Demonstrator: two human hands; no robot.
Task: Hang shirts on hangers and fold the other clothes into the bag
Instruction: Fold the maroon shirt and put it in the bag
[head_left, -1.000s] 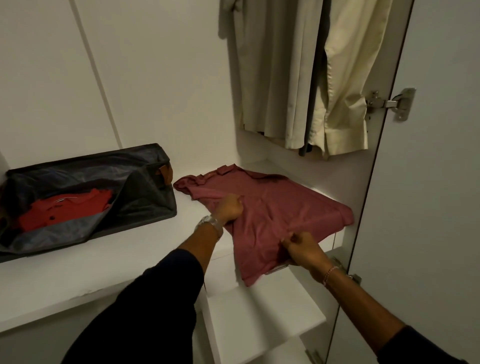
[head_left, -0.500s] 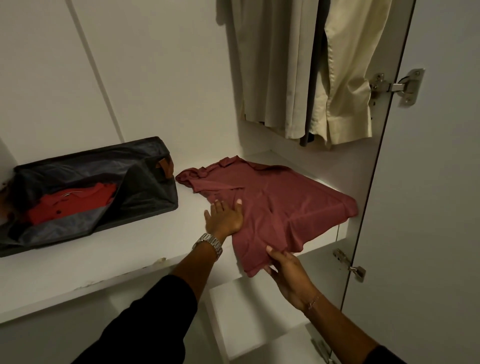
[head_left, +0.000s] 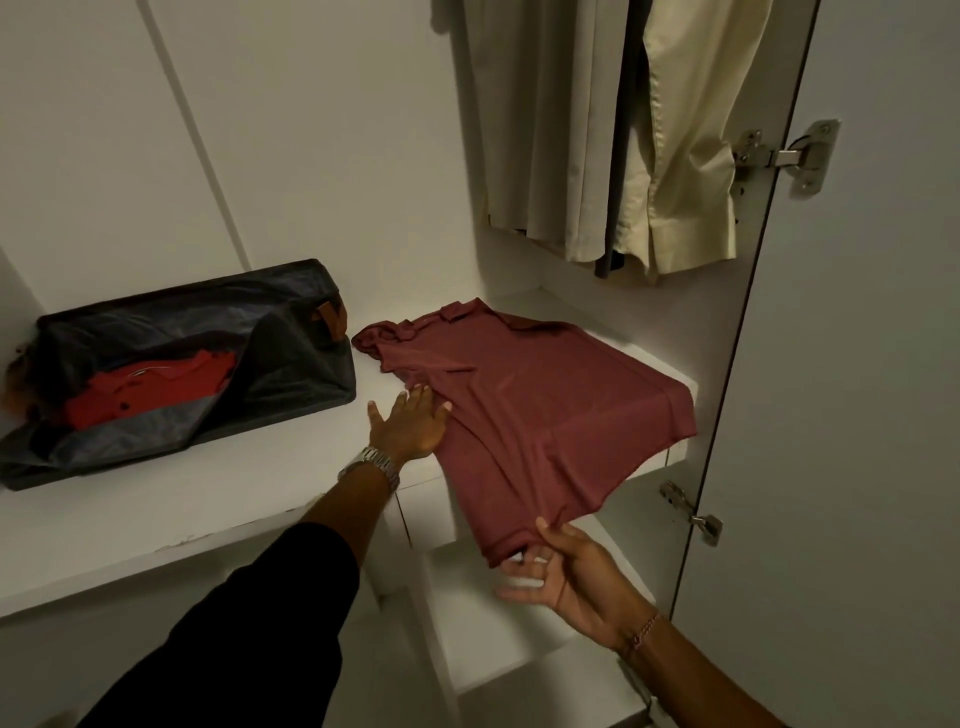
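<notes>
Between both hands, maroon shirt.

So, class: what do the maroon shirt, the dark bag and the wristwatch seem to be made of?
Maroon shirt: soft matte knit, probably; it drapes limply over the shelf edge.
Dark bag: thin synthetic weave, likely nylon; faint sheen, crumpled folds.
Wristwatch: metal, seemingly; silvery linked band.

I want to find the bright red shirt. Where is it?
In the head view, the red shirt lies inside the open dark bag on the white shelf, at the left, beside the maroon shirt.
</notes>
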